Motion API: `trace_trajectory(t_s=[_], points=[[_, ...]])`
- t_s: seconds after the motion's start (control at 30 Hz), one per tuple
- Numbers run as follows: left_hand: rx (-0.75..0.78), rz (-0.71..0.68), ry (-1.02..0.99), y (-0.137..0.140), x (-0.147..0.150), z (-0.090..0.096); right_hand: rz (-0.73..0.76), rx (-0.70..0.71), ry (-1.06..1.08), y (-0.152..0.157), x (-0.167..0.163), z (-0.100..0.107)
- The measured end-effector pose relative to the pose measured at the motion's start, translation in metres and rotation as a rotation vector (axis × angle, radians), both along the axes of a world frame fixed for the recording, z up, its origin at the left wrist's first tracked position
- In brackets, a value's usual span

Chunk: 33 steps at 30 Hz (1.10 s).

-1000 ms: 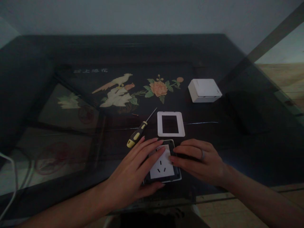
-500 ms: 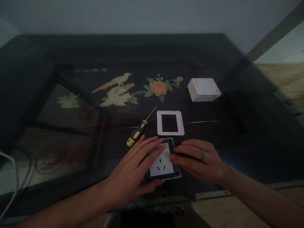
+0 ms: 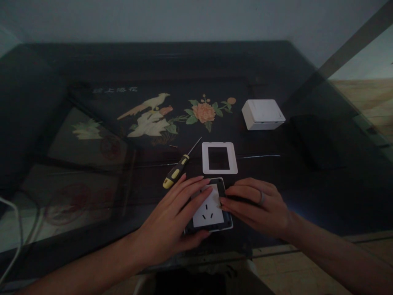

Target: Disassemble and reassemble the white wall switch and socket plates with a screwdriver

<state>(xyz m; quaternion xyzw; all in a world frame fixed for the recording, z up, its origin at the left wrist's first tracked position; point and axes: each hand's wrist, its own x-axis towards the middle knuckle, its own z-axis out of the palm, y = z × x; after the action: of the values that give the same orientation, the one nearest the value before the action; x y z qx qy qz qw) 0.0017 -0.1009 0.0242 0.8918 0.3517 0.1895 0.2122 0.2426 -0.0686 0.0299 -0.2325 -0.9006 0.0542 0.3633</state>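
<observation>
A wall socket (image 3: 208, 216) with a white face and dark frame lies near the table's front edge. My left hand (image 3: 176, 215) holds it from the left, fingers over its upper part and thumb along its lower edge. At the socket's right side, my right hand (image 3: 256, 205) has its thumb and fingers pinched together. Whatever sits between those fingertips is too small or hidden to make out. Just beyond the socket lies a white cover frame (image 3: 219, 169). A yellow-and-black screwdriver (image 3: 178, 169) rests left of that frame, with a small screw (image 3: 173, 146) by its tip.
Toward the back right stands a white box (image 3: 263, 115). A dark flat object (image 3: 316, 143) lies right of it. The glossy dark table (image 3: 101, 65) shows a bird-and-flower picture and reflections. A white cable (image 3: 20, 229) hangs at the left edge.
The whole view has shifted very slightly. Both hands keep their places on the socket, and the loose things lie as before.
</observation>
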Motion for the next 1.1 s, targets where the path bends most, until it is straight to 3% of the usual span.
trace_trajectory(t_s=[0.37,0.63,0.97,1.1], points=[[0.014,0.001,-0.004,-0.001,0.000,0.001,0.001,0.039,-0.046,-0.001,0.003,-0.002],[0.014,-0.004,-0.001,0.000,0.000,-0.001,-0.038,0.147,-0.132,-0.002,0.005,0.003],[0.009,0.004,-0.038,0.001,0.000,0.000,-0.139,-0.182,0.037,0.020,0.003,0.017],[0.054,-0.034,-0.082,-0.001,-0.001,0.001,-0.055,-0.238,-0.212,0.049,-0.020,0.030]])
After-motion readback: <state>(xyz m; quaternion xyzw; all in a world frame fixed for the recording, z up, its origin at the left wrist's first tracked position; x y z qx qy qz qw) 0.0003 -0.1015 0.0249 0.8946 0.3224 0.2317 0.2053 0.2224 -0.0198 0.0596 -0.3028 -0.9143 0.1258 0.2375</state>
